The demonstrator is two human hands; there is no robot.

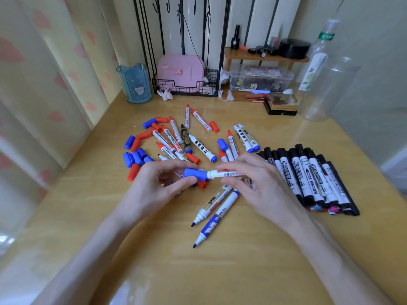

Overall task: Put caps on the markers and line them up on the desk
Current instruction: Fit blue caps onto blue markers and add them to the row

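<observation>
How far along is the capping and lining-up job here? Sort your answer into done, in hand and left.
Done: the black-capped markers lie side by side on the right of the desk. In hand: the left hand holds a blue cap at the end of the white marker that the right hand grips. Left: uncapped red and blue markers lie scattered mid-desk, with loose caps to their left.

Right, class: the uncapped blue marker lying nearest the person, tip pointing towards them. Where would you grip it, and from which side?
Grip the blue marker at mid-barrel, coming from above and pinching across its width. It lies flat on the desk, its tip is bare at the near end, and a second uncapped marker crowds its far end.
</observation>
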